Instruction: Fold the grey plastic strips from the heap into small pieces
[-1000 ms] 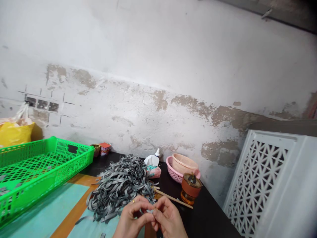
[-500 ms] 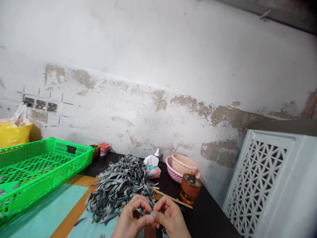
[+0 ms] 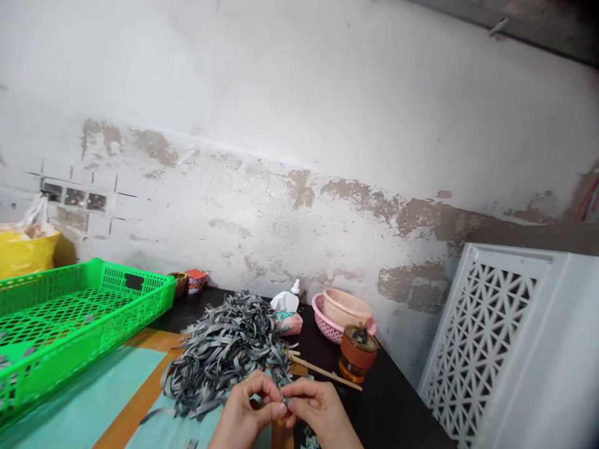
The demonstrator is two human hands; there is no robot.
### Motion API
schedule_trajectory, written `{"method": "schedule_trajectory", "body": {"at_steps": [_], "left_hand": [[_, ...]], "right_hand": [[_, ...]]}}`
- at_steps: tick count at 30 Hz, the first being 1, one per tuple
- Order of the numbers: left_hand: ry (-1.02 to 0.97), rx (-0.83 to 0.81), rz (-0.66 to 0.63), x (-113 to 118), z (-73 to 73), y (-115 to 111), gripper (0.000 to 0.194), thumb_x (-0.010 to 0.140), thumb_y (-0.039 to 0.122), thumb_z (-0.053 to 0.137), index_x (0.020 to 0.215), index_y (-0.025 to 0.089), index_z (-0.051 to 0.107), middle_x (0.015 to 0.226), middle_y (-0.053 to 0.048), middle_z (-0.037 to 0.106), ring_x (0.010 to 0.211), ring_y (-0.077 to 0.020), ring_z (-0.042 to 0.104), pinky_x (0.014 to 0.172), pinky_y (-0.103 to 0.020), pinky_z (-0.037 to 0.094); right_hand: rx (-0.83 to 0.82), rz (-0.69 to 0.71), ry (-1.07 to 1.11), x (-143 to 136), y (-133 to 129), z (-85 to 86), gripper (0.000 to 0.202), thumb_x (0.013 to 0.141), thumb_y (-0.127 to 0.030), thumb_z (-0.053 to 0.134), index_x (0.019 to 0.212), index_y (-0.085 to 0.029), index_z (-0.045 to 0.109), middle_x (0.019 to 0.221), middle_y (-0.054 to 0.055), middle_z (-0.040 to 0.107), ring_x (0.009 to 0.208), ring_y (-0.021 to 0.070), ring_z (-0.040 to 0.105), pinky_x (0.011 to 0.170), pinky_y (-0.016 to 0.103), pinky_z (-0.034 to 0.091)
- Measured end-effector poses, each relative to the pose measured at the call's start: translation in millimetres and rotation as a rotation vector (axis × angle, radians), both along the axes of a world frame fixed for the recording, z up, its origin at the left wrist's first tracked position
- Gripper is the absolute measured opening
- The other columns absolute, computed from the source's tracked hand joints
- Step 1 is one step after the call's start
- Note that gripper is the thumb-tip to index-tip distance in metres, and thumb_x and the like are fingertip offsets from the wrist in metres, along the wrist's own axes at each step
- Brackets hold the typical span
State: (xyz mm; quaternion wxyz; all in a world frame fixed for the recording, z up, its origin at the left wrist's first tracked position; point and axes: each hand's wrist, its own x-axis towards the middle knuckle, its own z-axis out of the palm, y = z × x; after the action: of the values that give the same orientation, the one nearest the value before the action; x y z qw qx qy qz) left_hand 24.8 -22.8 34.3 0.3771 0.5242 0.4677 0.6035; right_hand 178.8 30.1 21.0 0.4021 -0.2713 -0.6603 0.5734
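Grey strip piece [image 3: 286, 402] is clamped in the fingertip grip of left hand [image 3: 244, 409] and right hand [image 3: 322, 409], near the strip heap [image 3: 229, 355].

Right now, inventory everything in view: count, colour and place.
Strips: uncountable heap, grey, centre
Loose pieces: several, grey, bottom centre
Crate: one, green, left
Bag: one, yellow, far left
Round container: one, brownish, by crate's corner
Patterned container: one, red-topped, beside it
Tissue pack: one, pink-white, behind strips
Bottle: one, white, behind tissue pack
Basket: one, pink, right of tissue pack
Bowl: one, peach, in basket
Jar: one, amber-brown, before basket
Stick: at least one, tan, left of jar
Mat: one, teal-orange, beneath strips
Table: one, black, right
Lattice unit: one, white, right
Wall: one, white, behind
Held piece: one, grey, bottom centre
Left hand: one, bare, on held piece
Right hand: one, bare, on held piece
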Motion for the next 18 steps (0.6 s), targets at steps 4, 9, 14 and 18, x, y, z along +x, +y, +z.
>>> {"method": "schedule_trajectory", "body": {"at_steps": [4,9,14,18], "left_hand": [[0.016,0.031,0.049,0,3.9,-1,0.012,0.057,0.02,0.073,0.05,0.018,0.064,0.06,-0.001,0.056,0.065,-0.0203,0.052,0.062,-0.03,0.038],[0.024,0.018,0.017,-2,4.3,-1,0.014,0.059,0.024,0.074,0.051,0.018,0.064,0.059,0.0,0.055,0.063,-0.0194,0.05,0.061,-0.03,0.037],[-0.061,0.016,-0.058,-3,0.3,0,0.021,0.062,0.032,0.077,0.056,0.016,0.064,0.059,0.0,0.056,0.063,-0.0181,0.048,0.061,-0.029,0.035],[-0.172,-0.012,-0.151,-2,-6.5,3,0.03,0.061,0.04,0.08,0.061,0.016,0.062,0.058,0.001,0.057,0.06,-0.0155,0.047,0.059,-0.028,0.034]], "right_hand": [[0.064,-0.036,0.007,-5,1,-5.9,0.045,0.067,-0.056,0.072,0.077,-0.013,0.071,0.065,0.003,0.063,0.051,0.0128,0.06,0.053,0.026,0.05],[0.152,-0.091,-0.049,-6,3,-14.4,0.044,0.073,-0.058,0.065,0.078,-0.014,0.063,0.065,0.0,0.057,0.05,0.0109,0.057,0.048,0.023,0.047],[0.178,-0.117,-0.091,-4,2,-12.4,0.037,0.075,-0.052,0.065,0.074,-0.016,0.059,0.062,-0.003,0.053,0.051,0.0099,0.054,0.048,0.021,0.045],[0.121,-0.082,-0.054,-3,1,-9.4,0.034,0.074,-0.049,0.068,0.073,-0.017,0.057,0.057,-0.004,0.051,0.051,0.0099,0.051,0.048,0.021,0.043]]}}
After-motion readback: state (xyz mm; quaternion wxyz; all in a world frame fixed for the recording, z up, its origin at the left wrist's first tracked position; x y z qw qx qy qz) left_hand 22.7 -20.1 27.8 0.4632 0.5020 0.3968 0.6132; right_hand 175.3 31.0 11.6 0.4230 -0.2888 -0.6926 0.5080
